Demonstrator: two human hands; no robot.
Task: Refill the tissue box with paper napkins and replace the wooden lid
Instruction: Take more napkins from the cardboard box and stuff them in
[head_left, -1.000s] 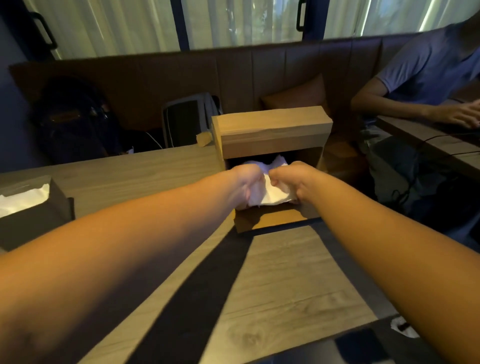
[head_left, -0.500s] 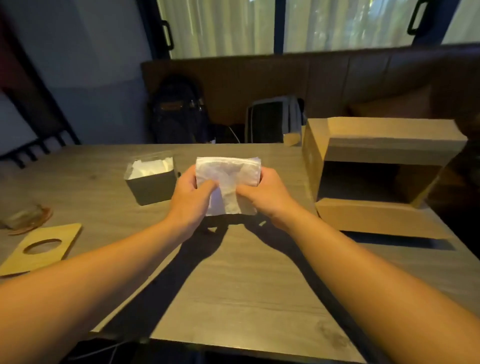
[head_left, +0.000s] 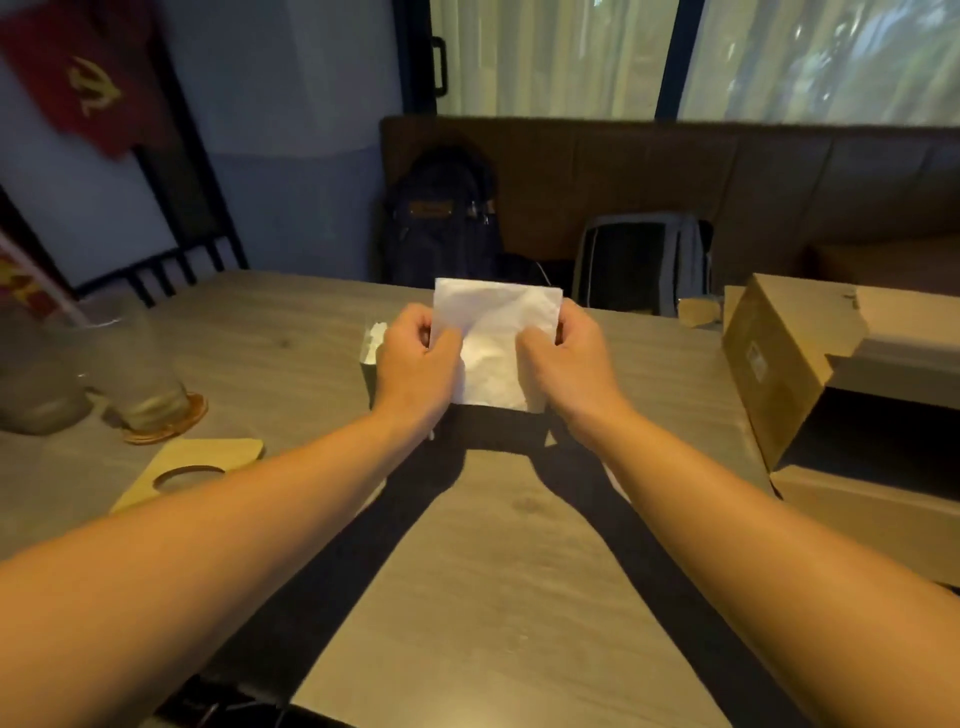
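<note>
Napkins (head_left: 496, 343) in both hands, over part-filled tissue box (head_left: 370, 358).

White napkin stack (head_left: 496, 345) upright above table

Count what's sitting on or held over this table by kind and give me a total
Napkin stack: 1
Tissue box: 1
Wooden lid: 1
Cardboard box: 1
Drinking glass: 1
Jug: 1
Total: 6

Count so far: two hands (head_left: 415, 371) (head_left: 569, 364), one napkin stack (head_left: 496, 345) between them, one lid (head_left: 195, 467) left of them, one cardboard box (head_left: 789, 364) right, two glasses (head_left: 140, 369) (head_left: 31, 384) far left, two bags (head_left: 441, 228) (head_left: 641, 265) behind.
</note>
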